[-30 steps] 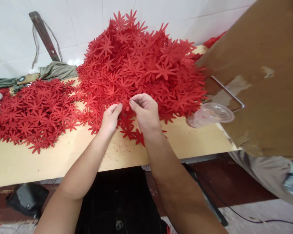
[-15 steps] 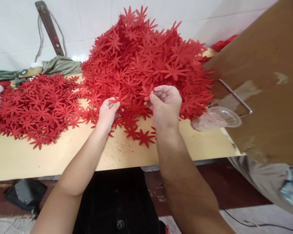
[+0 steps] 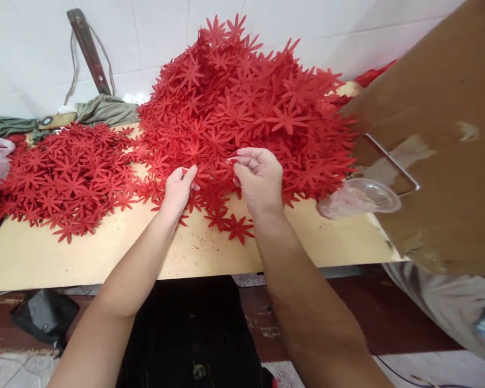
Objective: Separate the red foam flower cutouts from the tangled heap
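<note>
A tall heap of red star-shaped flower cutouts [image 3: 242, 102] rises at the back middle of a pale wooden table [image 3: 105, 253]. A flatter spread of the same red cutouts [image 3: 64, 172] lies to its left. My left hand [image 3: 177, 188] pinches a red cutout at the heap's front foot. Right beside it, my right hand [image 3: 258, 180] has its fingers curled on red cutouts from the heap. A loose flower cutout [image 3: 237, 227] lies on the table just below my right wrist.
A large brown cardboard sheet [image 3: 440, 134] fills the right side, with a clear plastic cup [image 3: 359, 196] and a metal frame at its edge. Grey-green cloth [image 3: 101, 110] and a leaning metal bar [image 3: 89, 51] sit against the white tiled wall. A black object lies under the table.
My right hand rose from the table's surface into the heap's foot, then came down and left a little. My left hand stayed at the heap's edge, its fingers now pinched on a cutout.
</note>
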`<state>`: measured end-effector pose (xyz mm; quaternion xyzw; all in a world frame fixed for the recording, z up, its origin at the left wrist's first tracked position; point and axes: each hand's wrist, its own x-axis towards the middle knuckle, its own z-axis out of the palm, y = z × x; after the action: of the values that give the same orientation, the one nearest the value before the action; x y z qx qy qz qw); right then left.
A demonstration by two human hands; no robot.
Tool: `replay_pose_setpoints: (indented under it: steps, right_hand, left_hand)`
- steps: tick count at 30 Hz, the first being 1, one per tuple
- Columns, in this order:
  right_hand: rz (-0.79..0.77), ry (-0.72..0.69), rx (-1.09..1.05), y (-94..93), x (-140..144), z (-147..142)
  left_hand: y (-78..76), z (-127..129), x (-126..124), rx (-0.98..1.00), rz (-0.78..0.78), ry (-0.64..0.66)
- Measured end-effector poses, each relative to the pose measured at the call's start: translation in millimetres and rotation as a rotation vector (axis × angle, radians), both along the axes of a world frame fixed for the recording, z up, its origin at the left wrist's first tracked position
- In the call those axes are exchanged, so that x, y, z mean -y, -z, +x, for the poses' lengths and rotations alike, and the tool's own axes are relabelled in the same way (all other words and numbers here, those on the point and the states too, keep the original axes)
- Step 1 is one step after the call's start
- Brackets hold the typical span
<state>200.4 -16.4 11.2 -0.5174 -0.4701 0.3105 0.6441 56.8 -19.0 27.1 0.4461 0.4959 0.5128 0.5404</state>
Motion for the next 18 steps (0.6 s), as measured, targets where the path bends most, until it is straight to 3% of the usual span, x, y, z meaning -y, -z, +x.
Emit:
replay_pose_setpoints:
  steps: [6,10,14,16,18]
  right_hand:
    - [0.030,-0.026,0.248,8.4,1,2]
    - [0.035,0.013,0.464,1.3,13,3]
    - [0.026,0.060,0.657,-15.4,31,-6]
    - [0.020,-0.031,0.761,-20.9,41,-20]
    - [0.014,-0.221,0.904,-22.1,51,-38]
  left_hand:
    - [1.1,0,-5,-0.028,-0.027,0.026]
    - [-7.8,-8,-17,-0.142,-0.047,0.079]
    - [-26.1,-31,-29,-0.257,0.131,0.081]
    - [-36.1,-45,-26,-0.283,0.211,0.089]
    - [-41.7,-60,-18,-0.316,0.250,0.077]
